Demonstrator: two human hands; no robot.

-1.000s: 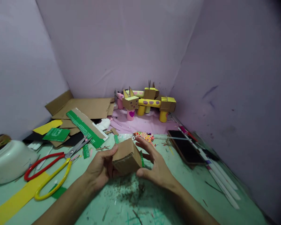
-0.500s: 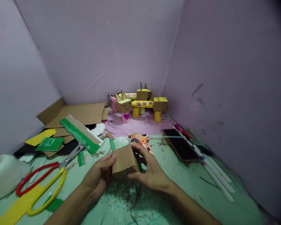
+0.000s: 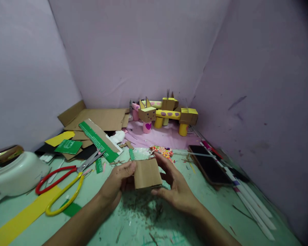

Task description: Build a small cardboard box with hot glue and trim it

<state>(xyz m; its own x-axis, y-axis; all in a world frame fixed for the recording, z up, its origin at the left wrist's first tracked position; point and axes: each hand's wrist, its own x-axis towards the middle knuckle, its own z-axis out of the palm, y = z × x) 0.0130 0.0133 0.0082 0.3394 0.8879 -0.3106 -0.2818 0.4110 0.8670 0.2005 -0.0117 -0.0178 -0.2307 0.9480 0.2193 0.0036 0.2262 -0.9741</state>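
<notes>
A small brown cardboard box [image 3: 147, 173] is held just over the table between both hands. My left hand [image 3: 118, 182] pinches its left side, the thumb lying on the upper face near the corner. My right hand [image 3: 177, 186] grips the right side, with fingers at the far corner and the thumb at the near lower edge. The box's underside and far faces are hidden. Beneath it, dark crumbs and scraps [image 3: 143, 206] lie scattered on the green tabletop [image 3: 195, 218].
Scissors [image 3: 86, 164] with red and yellow handles lie left, near cardboard pieces [image 3: 102, 118] and a white bowl [image 3: 25, 174]. Decorated cardboard animals [image 3: 169, 114] stand at the back. A phone [image 3: 207, 164] and white sticks [image 3: 256, 212] lie on the right.
The box has turned so its upper face shows more squarely and less of its right side shows. The view has swung left, shifting the surroundings rightward. Both hands still hold the box.
</notes>
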